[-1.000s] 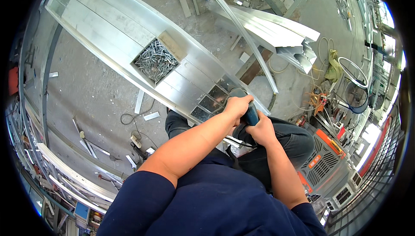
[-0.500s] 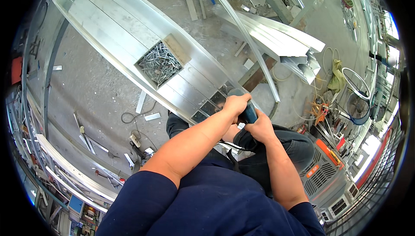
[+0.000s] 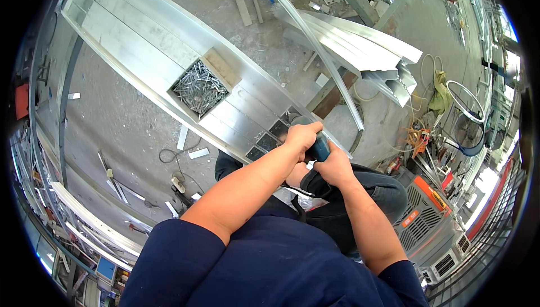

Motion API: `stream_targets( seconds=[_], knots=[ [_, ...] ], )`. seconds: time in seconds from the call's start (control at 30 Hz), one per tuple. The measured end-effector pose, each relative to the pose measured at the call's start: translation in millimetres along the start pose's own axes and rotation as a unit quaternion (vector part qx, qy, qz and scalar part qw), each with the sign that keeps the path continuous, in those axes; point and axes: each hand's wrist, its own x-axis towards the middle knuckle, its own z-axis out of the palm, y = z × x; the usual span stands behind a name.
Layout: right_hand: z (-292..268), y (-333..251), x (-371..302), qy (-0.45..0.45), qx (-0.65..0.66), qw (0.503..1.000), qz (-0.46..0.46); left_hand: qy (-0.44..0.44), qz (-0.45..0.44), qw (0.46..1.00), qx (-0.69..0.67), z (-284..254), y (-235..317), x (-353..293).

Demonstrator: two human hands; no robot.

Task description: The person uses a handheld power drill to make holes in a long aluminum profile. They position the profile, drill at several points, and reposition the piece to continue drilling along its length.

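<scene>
Both of my hands are wrapped round a dark teal angle grinder (image 3: 321,147) at the near end of a long row of silver metal profiles (image 3: 140,31). My left hand (image 3: 304,137) is closed over its front part, and my right hand (image 3: 336,165) grips its rear body. The grinder's head is close to the dark square open ends (image 3: 267,141) of the profiles; my left hand partly hides it, so I cannot tell whether it touches the metal. An open box (image 3: 219,72) on the profiles holds many loose silver screws (image 3: 201,90).
Beyond the profiles, bent metal sheets (image 3: 360,54) lie stacked beside a long thin metal strip (image 3: 315,42). To the right stand a fan (image 3: 467,135) and a grey and orange machine (image 3: 422,211). Cables and offcuts (image 3: 198,153) litter the floor at left.
The whole view has shifted a little, so the profiles and screw box appear slightly farther left. Both hands keep their hold on the grinder, with little movement relative to the profile ends.
</scene>
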Motion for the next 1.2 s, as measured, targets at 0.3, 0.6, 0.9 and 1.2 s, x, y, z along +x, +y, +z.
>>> stream_targets(
  seconds=[0.3,0.6,0.9,1.2],
  knots=[
    [12.0,5.3,-0.9,0.014,0.002,1.0,-0.002,-0.049,-0.069,0.996,-0.038,-13.6,4.3,2.7],
    [13.7,9.7,2.0,0.009,-0.013,1.0,-0.005,-0.054,-0.071,0.995,-0.04,-12.4,3.5,3.3],
    [5.8,-0.8,-1.8,0.008,-0.023,1.0,0.011,-0.042,-0.063,0.996,-0.052,-10.4,1.2,7.5],
    [4.3,-0.6,-0.5,0.007,0.002,1.0,0.018,-0.036,-0.081,0.996,-0.027,-8.1,6.7,2.5]
  ],
)
